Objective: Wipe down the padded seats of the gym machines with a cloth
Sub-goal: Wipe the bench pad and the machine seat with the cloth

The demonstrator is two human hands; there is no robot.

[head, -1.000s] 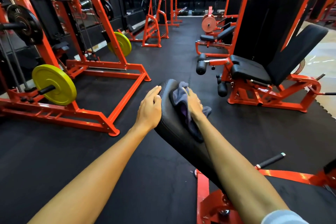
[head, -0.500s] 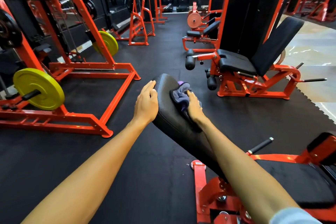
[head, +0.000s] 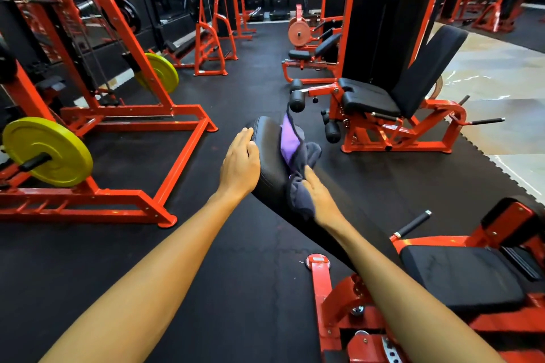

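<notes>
My left hand (head: 240, 162) rests flat on the left edge of the tilted black backrest pad (head: 267, 153), fingers nearly straight and holding nothing. My right hand (head: 317, 194) is blurred, and its fingers dig into a bunched grey and purple cloth (head: 298, 156), gripping it against the pad's face. The cloth's far end flaps up past the pad's top. The machine's seat pad (head: 460, 277) lies low on my right. A leg extension machine (head: 383, 97) stands beyond on the rubber floor (head: 236, 289).

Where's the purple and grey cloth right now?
Head view, centre: the purple and grey cloth drapes over the black padded backrest, held by the right hand.
</notes>
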